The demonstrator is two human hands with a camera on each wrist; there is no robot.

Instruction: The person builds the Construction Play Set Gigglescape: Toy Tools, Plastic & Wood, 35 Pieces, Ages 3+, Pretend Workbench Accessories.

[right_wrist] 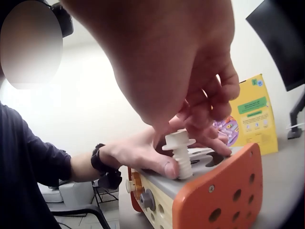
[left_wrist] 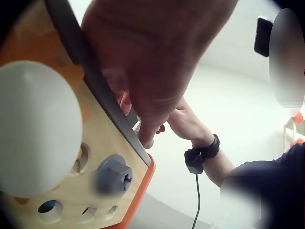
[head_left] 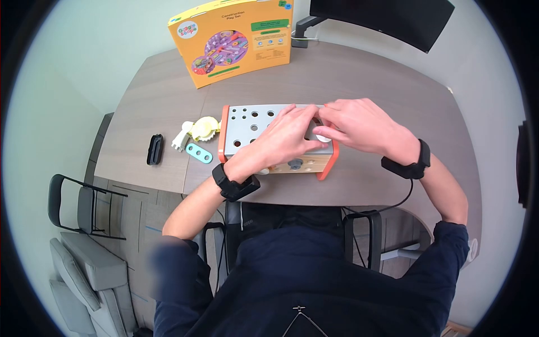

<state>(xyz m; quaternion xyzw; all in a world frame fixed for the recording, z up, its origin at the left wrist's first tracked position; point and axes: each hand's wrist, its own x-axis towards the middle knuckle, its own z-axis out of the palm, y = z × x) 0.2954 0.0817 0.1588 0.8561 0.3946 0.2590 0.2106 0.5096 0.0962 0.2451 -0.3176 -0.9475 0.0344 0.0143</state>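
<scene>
A white toy bolt (right_wrist: 179, 145) stands head up at the right end of the grey top of a wooden toy workbench (head_left: 254, 128). My left hand (head_left: 286, 133) lies over that top, its thumb against the bolt's threads and its fingers reaching round the far side. Just above the bolt head hovers my right hand (head_left: 359, 123), fingers bent, thumb tip close over the head; nothing shows in its grasp. A grey bolt (left_wrist: 114, 174) sits in the bench's front panel, near a large white rounded piece (left_wrist: 40, 129). Orange side panels (right_wrist: 228, 191) close the ends.
Left of the bench lie pale yellow toy pieces (head_left: 205, 129), a teal strip with holes (head_left: 199, 153) and a black case (head_left: 155, 149). Behind stands a yellow play set box (head_left: 241, 42), with a monitor (head_left: 387, 19) at back right. A cable (head_left: 393, 209) hangs from the right wristband.
</scene>
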